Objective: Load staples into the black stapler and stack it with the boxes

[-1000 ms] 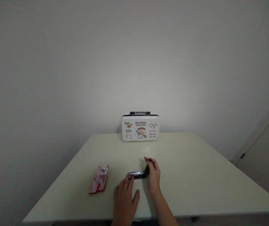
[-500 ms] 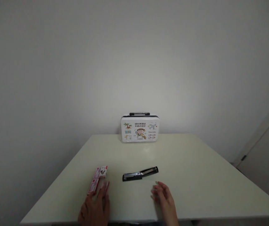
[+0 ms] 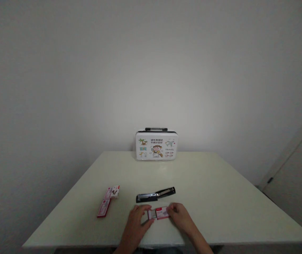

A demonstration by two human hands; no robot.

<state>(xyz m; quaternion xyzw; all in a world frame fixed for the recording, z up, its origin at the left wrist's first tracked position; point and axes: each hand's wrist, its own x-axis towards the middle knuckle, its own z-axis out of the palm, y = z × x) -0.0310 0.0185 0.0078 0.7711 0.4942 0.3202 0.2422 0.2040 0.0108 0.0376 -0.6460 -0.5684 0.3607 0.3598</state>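
Fingertips of both hands pinch a small red-and-white cardboard staple box (image 3: 158,213) at bottom centre of the frame: left hand (image 3: 136,219) on its left end, right hand (image 3: 180,215) on its right end. Box sits low, at or just above the pale green tabletop (image 3: 219,197); can't tell if it touches. Looks partly slid open, a pale inner tray showing on the left.

Judgement: keep the box level and pull the ends apart slowly, or the strips inside could spill.

Just above the box lies a black stapler (image 3: 155,195), top arm swung open to the right. Left of it, apart: two more red-and-white boxes (image 3: 108,201). Upper centre, at the table's far edge against the wall: a white hard-shell case with cartoon prints and a black handle (image 3: 156,145).
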